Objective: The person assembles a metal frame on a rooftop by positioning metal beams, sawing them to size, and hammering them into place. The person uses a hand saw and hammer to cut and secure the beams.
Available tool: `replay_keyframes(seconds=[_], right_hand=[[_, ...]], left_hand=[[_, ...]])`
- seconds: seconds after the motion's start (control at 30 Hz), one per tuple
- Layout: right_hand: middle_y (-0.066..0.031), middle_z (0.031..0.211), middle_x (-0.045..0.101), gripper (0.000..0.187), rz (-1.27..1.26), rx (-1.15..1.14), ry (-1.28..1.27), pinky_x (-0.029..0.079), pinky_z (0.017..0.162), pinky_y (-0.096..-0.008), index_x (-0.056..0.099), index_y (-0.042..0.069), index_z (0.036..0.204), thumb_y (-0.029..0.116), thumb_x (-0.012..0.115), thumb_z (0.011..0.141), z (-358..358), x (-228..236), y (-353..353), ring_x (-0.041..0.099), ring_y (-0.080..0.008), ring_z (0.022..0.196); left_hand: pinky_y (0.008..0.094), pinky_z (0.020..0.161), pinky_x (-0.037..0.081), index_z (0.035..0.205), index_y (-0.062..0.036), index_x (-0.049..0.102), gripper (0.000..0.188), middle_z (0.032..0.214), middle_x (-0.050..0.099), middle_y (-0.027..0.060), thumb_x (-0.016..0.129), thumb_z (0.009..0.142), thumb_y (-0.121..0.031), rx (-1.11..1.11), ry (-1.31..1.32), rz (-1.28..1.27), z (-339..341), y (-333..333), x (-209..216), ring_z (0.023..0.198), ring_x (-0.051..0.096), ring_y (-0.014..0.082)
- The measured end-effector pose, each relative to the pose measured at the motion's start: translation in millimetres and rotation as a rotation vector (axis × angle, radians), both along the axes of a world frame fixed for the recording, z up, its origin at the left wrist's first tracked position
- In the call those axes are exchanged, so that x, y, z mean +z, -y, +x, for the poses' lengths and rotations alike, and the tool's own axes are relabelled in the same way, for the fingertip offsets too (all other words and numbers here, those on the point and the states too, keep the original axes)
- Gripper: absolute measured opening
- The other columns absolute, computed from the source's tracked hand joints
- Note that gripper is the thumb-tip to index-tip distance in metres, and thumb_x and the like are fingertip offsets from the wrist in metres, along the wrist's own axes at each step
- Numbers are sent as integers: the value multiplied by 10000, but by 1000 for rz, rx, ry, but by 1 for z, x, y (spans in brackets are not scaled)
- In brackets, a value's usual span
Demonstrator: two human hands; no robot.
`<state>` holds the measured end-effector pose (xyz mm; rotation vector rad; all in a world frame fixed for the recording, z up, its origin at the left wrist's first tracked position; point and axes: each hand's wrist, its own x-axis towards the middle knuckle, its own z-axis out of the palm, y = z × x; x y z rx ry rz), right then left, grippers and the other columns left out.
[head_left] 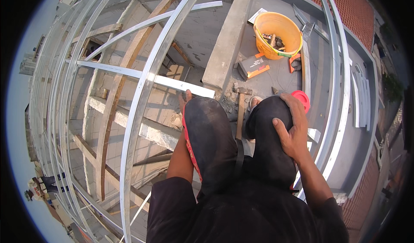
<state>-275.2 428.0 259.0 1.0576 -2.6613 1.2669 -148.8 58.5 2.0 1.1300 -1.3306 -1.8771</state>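
The person sits with both knees raised, in dark trousers. The right hand rests over the right knee, its thumb held apart from the fingers, which lie curved over the cloth. The left hand is beyond the left knee and partly hidden by it; its visible fingertips are at the underside of a pale metal bar, near the bar's right end. Whether those fingers pinch the bar or only touch it cannot be told.

The bar runs leftward from just beyond the left knee, crossing a long curved metal rail. A hammer lies beyond the gap between the knees, its wooden handle toward the person and its head away. A red round object sits just beyond the right hand.

Farther out, a dark box with orange edges lies on the grey floor, near a yellow bucket with debris inside. An orange-handled tool is beside the bucket. To the left of these stands a concrete ledge. Wooden beams slant below the metal frame on the left, and white strips lie at the far right. Beyond the wall is a red tiled roof.
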Motion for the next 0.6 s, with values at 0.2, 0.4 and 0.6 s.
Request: replay_keyframes(seconds=[0.2, 0.4, 0.6], right_hand=[[-193, 1336, 625, 581, -64, -96, 81, 444, 1086, -448, 583, 17, 1380, 294, 750, 897, -5, 0, -20, 583, -364, 1259], [-154, 1214, 685, 523, -671, -408, 811, 549, 945, -362, 603, -22, 1374, 364, 641, 1023, -77, -31, -76, 658, -218, 1124], [-113, 1064, 713, 479, -310, -654, 777, 576, 810, -344, 675, -19, 1278, 364, 662, 992, -209, -156, -137, 677, -180, 991]], left_hand=[[380, 846, 565, 1548, 95, 308, 866, 1304, 601, 291, 564, 1038, -556, 2, 9, 54, -17, -16, 0, 1055, 679, 298], [374, 854, 559, 1550, 94, 316, 843, 1307, 600, 278, 543, 1050, -546, 26, 29, 39, -22, -15, 2, 1062, 673, 291], [369, 863, 553, 1551, 92, 324, 820, 1309, 599, 265, 523, 1062, -536, 100, 77, 8, -25, -10, -6, 1070, 666, 284]])
